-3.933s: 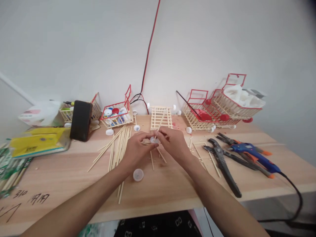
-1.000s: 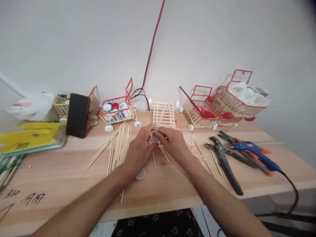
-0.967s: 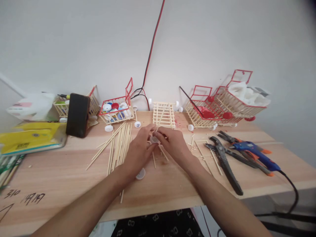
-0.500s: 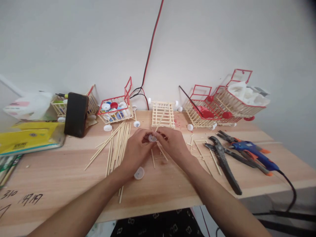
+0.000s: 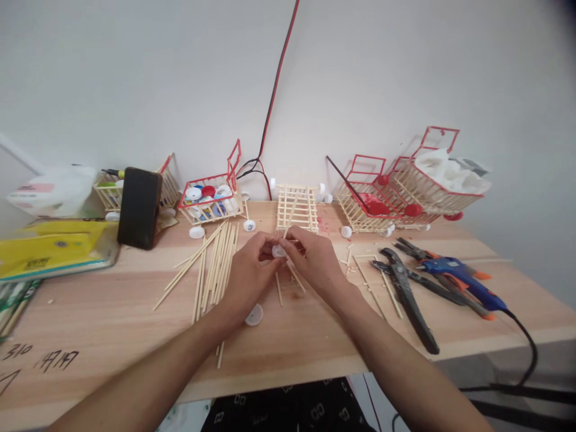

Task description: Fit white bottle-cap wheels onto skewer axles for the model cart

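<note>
Between my fingertips is a clear plastic bottle cap [image 5: 278, 251]. My left hand [image 5: 254, 261] pinches the cap from the left. My right hand [image 5: 310, 255] closes on a thin wooden stick [image 5: 290, 219], which slants up and away from the cap; whether its end goes into the cap is hidden by the fingers. A second clear cap [image 5: 254, 315] lies on the table below my left hand. Loose sticks [image 5: 279, 289] lie under my hands. Left of them is a bundle of wooden sticks [image 5: 220, 264]. Behind my hands stands a stick frame [image 5: 297, 207] with white caps as wheels.
Small stick carts line the wall, one holding bottle caps [image 5: 209, 198]. On the right lie black cutters [image 5: 407, 300], pliers and a blue glue gun [image 5: 468, 279] with its cord. A phone [image 5: 139, 208] and yellow packet [image 5: 54, 246] are at left.
Hardly anything differs. The stick in my right hand has turned slightly more upright; both hands stay in nearly the same place around the cap.
</note>
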Action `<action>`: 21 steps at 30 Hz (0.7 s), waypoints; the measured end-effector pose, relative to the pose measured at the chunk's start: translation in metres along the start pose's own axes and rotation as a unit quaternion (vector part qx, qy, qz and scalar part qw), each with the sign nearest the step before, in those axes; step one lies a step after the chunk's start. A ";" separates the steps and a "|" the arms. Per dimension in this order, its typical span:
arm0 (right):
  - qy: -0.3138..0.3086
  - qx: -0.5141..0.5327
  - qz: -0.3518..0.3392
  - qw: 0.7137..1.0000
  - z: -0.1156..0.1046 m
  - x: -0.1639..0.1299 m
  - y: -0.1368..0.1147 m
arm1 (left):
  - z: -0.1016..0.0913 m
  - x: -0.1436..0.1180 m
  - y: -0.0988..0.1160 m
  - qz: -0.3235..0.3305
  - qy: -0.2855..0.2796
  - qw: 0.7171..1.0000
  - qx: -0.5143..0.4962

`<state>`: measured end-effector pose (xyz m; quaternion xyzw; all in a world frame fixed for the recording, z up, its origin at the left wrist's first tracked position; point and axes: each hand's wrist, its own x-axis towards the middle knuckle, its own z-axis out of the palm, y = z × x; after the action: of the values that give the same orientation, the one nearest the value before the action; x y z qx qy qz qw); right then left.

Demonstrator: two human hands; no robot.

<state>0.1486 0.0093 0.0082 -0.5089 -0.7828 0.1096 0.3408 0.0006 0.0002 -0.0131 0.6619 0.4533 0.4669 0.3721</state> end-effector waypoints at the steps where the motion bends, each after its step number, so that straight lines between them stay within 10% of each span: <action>1: -0.001 0.002 0.000 1.000 0.000 0.000 0.000 | 0.000 0.000 0.000 0.002 -0.002 1.000 0.002; 21: -0.019 0.013 0.021 1.000 -0.002 -0.001 -0.002 | -0.001 0.001 -0.003 0.040 0.006 0.999 0.028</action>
<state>0.1486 0.0076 0.0099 -0.5183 -0.7769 0.1368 0.3302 -0.0011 0.0024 -0.0150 0.6863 0.4418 0.4729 0.3319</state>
